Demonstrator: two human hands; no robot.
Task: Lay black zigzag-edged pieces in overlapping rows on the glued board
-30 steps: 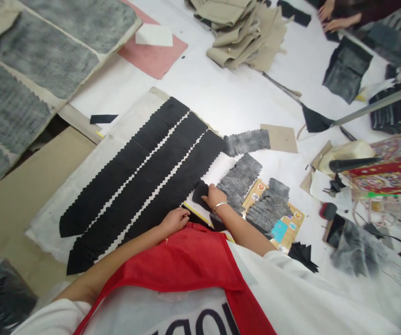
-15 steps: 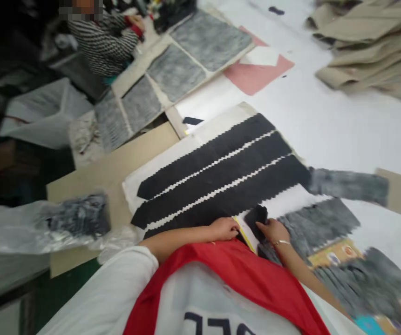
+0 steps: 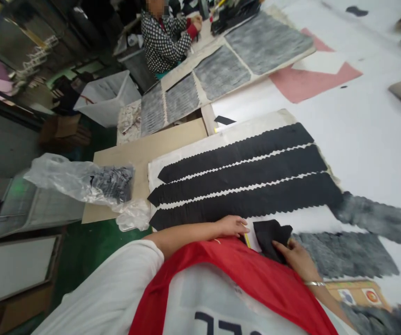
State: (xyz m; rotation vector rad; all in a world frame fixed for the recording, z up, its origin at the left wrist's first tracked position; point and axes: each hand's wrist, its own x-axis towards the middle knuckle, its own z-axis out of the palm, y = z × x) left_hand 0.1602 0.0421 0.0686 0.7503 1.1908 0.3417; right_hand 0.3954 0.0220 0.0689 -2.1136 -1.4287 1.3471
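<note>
Fingers of the right hand (image 3: pixel 300 261) grip a matte black, creased piece of flexible sheet (image 3: pixel 269 236) at its right side, thumb uppermost. Piece location: between both hands, beside the red apron (image 3: pixel 217 257). Fingers of the left hand (image 3: pixel 233 226) curve loosely near a narrow yellow edging (image 3: pixel 247 240); whether they grasp anything cannot be determined. Three long black strips with zigzag edges (image 3: pixel 242 177) lie beyond, on a whitish sheet (image 3: pixel 268 123). White tabletop (image 3: pixel 368 144) extends past its far right corner. Left forearm covers part of the nearest strip; right fingertips are partly hidden.
</note>
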